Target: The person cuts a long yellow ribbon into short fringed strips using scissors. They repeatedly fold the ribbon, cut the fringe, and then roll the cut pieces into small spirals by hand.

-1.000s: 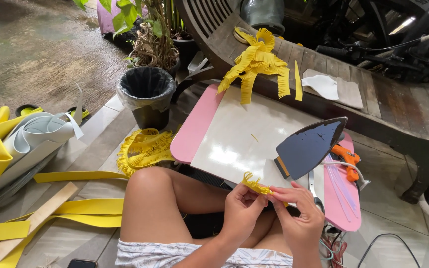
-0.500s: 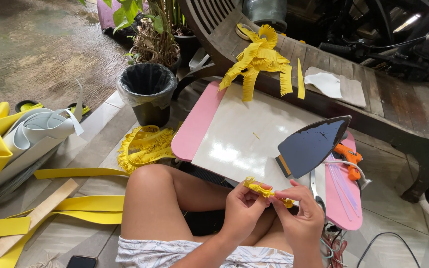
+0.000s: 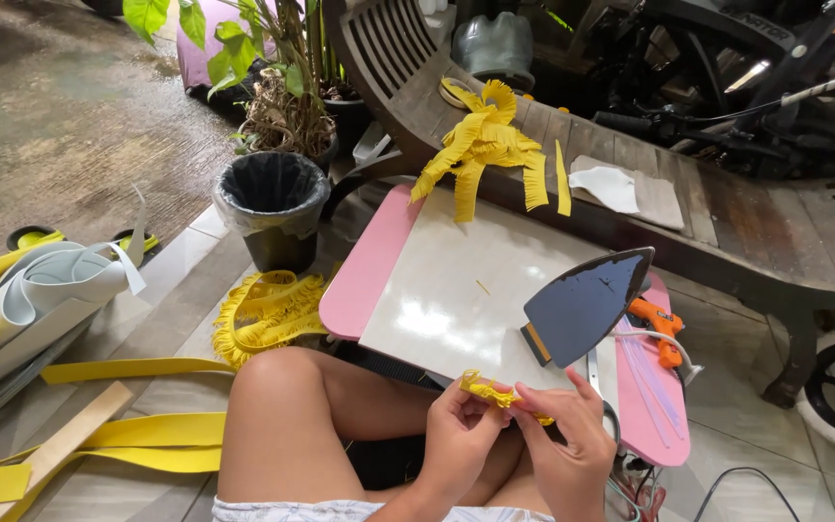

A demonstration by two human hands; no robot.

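While the left hand (image 3: pixel 461 430) and the right hand (image 3: pixel 572 445) meet above the lap, both pinch a short yellow fringed strip (image 3: pixel 497 394) between their fingertips, just in front of the pink table (image 3: pixel 364 280) where an upturned iron (image 3: pixel 582 304) stands beside an orange glue gun (image 3: pixel 657 324).

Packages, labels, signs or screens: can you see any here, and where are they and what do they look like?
No packages, signs or screens show.
Lettering on a black machine part: top right, behind the wooden bench; small pale marks on black.
Everything else is plain: the fringed yellow strip held by the left hand and right hand, the upturned iron, the orange glue gun, the black bin.
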